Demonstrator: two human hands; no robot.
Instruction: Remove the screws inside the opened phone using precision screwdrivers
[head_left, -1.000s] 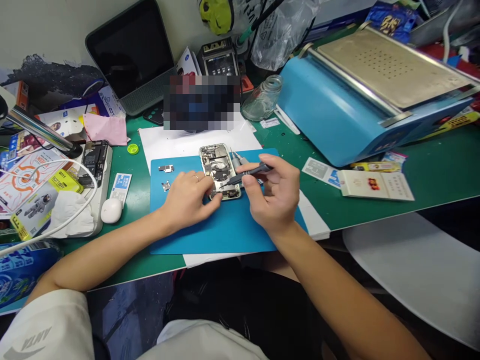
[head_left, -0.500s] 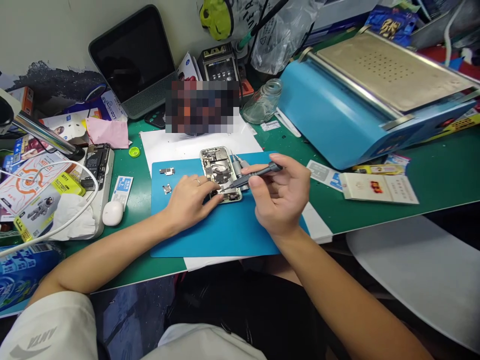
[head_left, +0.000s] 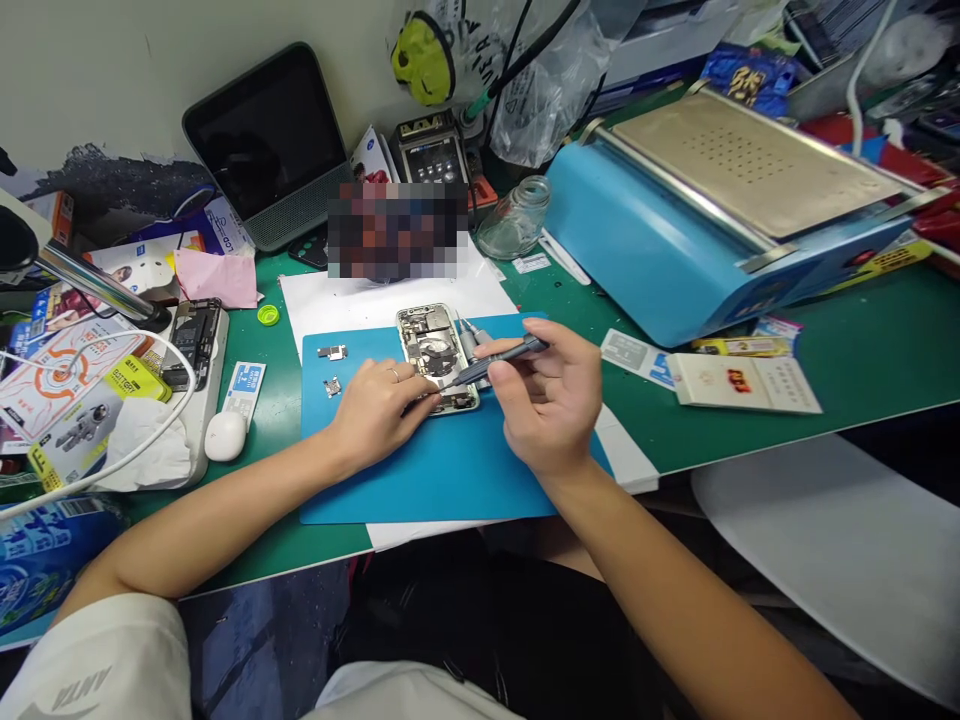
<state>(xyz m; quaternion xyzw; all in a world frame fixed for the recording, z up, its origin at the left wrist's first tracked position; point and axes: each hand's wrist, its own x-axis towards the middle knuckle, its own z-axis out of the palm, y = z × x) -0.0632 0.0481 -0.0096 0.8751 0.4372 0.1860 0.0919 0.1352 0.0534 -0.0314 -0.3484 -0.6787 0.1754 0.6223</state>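
Note:
An opened smartphone (head_left: 435, 325) with its inner parts bare lies on a blue mat (head_left: 465, 475). My left hand (head_left: 379, 405) is at its lower left side, thumb and fingers closed over the edge and covering that corner. In my right hand (head_left: 555, 405) is a dark grey precision screwdriver (head_left: 499, 362), slanting down leftward. Its tip is at the lower part of the phone, close to my left fingertips; exact contact is too small to tell. Left of the phone lie two small metal phone parts, an upper one (head_left: 332, 352) and a lower one (head_left: 332, 387).
Grey tool-like pieces (head_left: 472, 335) lie against the phone's right side. Behind are white paper (head_left: 322, 300), a glass jar (head_left: 517, 220) and a dark-screened display (head_left: 262, 130). A blue heating-plate machine (head_left: 645, 240) stands right, a cigarette pack (head_left: 746, 382) before it. An earbud case (head_left: 225, 436) sits left.
The camera view has shifted slightly. My right hand and the screwdriver remain over the lower part of the phone, with the screwdriver lying a little flatter. My left hand stays at the phone's edge.

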